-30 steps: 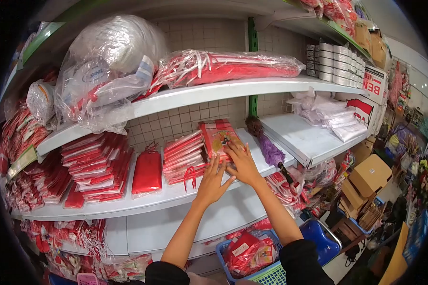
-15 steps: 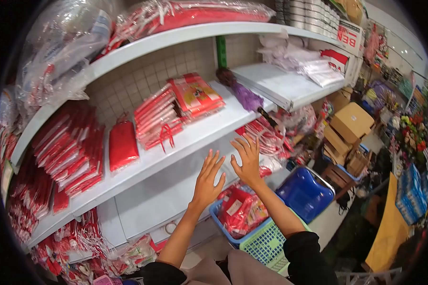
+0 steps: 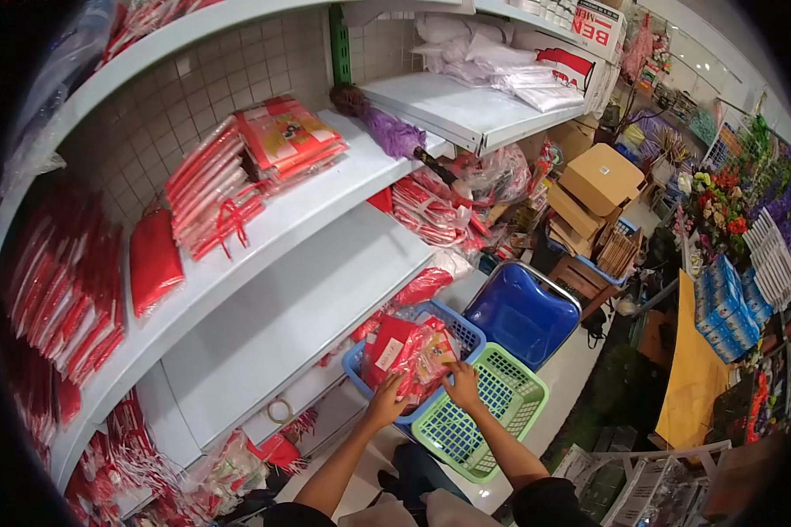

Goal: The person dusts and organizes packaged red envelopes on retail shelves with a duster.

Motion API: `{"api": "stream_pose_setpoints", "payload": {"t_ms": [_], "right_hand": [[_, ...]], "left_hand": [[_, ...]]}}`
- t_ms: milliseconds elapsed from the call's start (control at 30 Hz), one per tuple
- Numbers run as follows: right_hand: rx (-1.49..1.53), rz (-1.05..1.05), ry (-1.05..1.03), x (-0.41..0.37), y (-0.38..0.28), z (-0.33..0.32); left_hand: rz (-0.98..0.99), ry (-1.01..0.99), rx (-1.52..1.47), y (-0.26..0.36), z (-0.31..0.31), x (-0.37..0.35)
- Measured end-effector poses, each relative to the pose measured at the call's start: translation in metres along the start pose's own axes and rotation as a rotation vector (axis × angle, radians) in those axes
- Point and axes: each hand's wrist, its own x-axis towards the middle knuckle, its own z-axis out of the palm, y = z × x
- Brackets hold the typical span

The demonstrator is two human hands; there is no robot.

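Note:
Several red plastic-wrapped packets [image 3: 402, 349] lie piled in a blue basket [image 3: 472, 331], one with a white label. At the pile's near left edge is my left hand [image 3: 385, 404], its fingers against the wrapping and its thumb apart. My right hand [image 3: 463, 387] reaches to the pile's near right side, fingers and thumb apart, close to a packet with a yellow picture [image 3: 434, 353]. Neither hand has visibly closed on a packet. A green basket [image 3: 524, 397] stands against the blue one, under my right forearm.
Shelves on the left carry red packets [image 3: 156, 261] and a purple feather duster [image 3: 395, 133]. A blue padded chair [image 3: 525, 312] stands beyond the baskets. Cardboard boxes [image 3: 599, 180] are stacked farther back. A tape roll [image 3: 279, 410] lies on the bottom shelf.
Both hands have come down from in front of the shelf to the packets in the blue basket. My view has tilted down and shifted right, showing more of both baskets.

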Motion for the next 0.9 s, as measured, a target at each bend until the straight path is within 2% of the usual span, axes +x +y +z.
{"api": "stream_pose_setpoints", "payload": {"t_ms": [200,233,333,433,533,567,667,733,800,900], "right_hand": [[0.021,0.067,-0.242,-0.023,0.055,0.044],[0.057,0.049,-0.237,-0.023,0.061,0.05],[0.075,-0.026,-0.187,-0.014,0.058,0.053],[0.083,-0.053,-0.2,0.004,0.066,0.065],[0.161,-0.036,-0.207,0.015,0.071,0.078],[0.181,-0.036,-0.183,0.018,0.072,0.084],[0.194,-0.015,-0.163,0.031,0.076,0.098],[0.206,0.034,-0.184,0.038,0.076,0.106],[0.232,0.104,-0.223,0.044,0.077,0.111],[0.133,0.085,-0.231,0.049,0.075,0.116]], "left_hand": [[-0.131,-0.162,-0.142,-0.017,0.061,0.017],[-0.162,-0.205,-0.094,-0.022,0.067,0.021],[-0.091,-0.214,0.066,-0.054,0.088,0.028],[-0.078,-0.215,0.396,-0.067,0.093,0.039],[-0.167,-0.233,0.541,-0.042,0.085,0.053],[-0.154,-0.191,0.533,-0.042,0.085,0.058],[-0.308,-0.29,0.489,-0.035,0.084,0.07],[-0.214,-0.246,0.506,-0.08,0.104,0.065],[-0.155,-0.242,0.522,-0.096,0.105,0.064],[-0.141,-0.27,0.524,-0.109,0.108,0.063]]}}
